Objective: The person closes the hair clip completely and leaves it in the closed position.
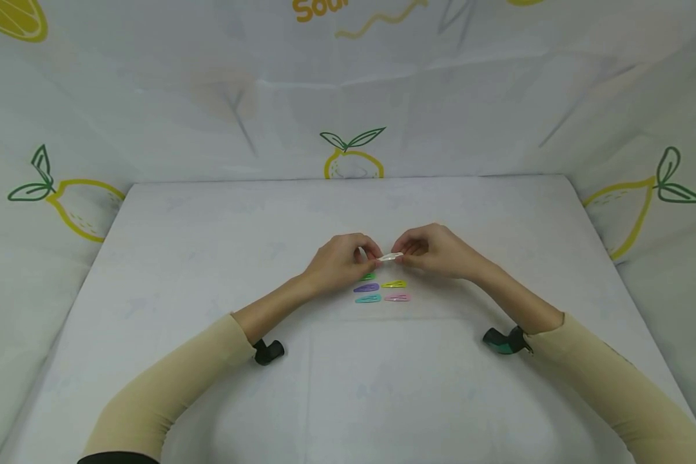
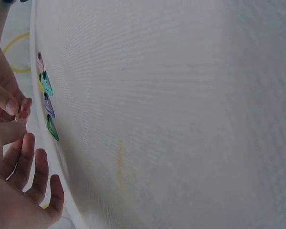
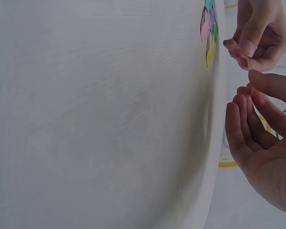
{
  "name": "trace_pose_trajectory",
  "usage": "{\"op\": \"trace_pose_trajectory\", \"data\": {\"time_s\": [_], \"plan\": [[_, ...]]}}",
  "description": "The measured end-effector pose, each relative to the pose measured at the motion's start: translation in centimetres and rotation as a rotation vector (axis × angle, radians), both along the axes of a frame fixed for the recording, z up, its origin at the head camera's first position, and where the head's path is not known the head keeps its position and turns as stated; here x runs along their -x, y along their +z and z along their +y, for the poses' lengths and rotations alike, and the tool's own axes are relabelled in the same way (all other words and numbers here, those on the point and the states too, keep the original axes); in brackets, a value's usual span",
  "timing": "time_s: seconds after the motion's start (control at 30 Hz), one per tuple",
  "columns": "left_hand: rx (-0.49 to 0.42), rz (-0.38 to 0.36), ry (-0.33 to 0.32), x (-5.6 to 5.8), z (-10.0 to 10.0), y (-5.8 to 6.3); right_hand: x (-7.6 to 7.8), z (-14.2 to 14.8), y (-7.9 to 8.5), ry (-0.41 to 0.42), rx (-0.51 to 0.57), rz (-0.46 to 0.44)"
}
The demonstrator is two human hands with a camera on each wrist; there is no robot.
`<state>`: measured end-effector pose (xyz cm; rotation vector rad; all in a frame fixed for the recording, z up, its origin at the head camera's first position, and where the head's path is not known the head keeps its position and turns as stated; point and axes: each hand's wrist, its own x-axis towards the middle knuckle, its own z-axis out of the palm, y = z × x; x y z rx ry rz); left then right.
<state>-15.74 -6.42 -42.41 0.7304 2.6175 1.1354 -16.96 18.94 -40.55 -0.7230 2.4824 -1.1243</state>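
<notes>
A white snap hair clip is held level between both hands, above the far end of a small group of clips. My left hand pinches one end between thumb and forefinger. At the other end, my right hand pinches it the same way. In the right wrist view only a thin pale edge of the white clip shows between the fingertips. Just below the hands lie a green clip, partly covered by the left hand, a purple clip and a yellow clip.
Nearer the body, a light blue clip and a pink clip lie side by side. All the loose clips are on the white-covered table. White curtains with lemon drawings stand along its back and sides.
</notes>
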Motion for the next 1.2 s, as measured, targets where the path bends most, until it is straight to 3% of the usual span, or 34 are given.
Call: {"op": "trace_pose_trajectory", "data": {"time_s": [1.2], "plan": [[0.106, 0.012, -0.016, -0.22, 0.39, -0.42, -0.02, -0.14, -0.44, 0.06, -0.088, -0.019]]}}
